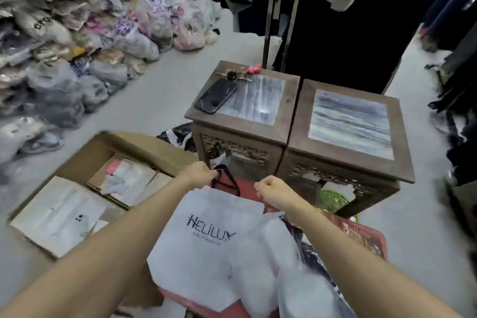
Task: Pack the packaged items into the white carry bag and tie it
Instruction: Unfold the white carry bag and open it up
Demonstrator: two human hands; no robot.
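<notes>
The white bag lies flat on a red stool right in front of the person, with dark letters on its side. Both arms reach out to its far edge.

The left hand has its fingers curled tight round the black cord at the top of the bag. The right hand is balled up in a fist at the bag's other top corner. It seems to pinch the edge of the bag there, but the fingers face away and the view is blurry. The top edge of the bag runs between the two hands.

A soft pack in clear wrap lies on the stool just beside the bag, under the right arm. To the left, a cardboard box sits open on the floor with flat packs in it.

Past the hands stand two wooden tables, side by side and touching. A phone and a bunch of keys lie on the left one. A big pile of bagged clothes fills the far left.
</notes>
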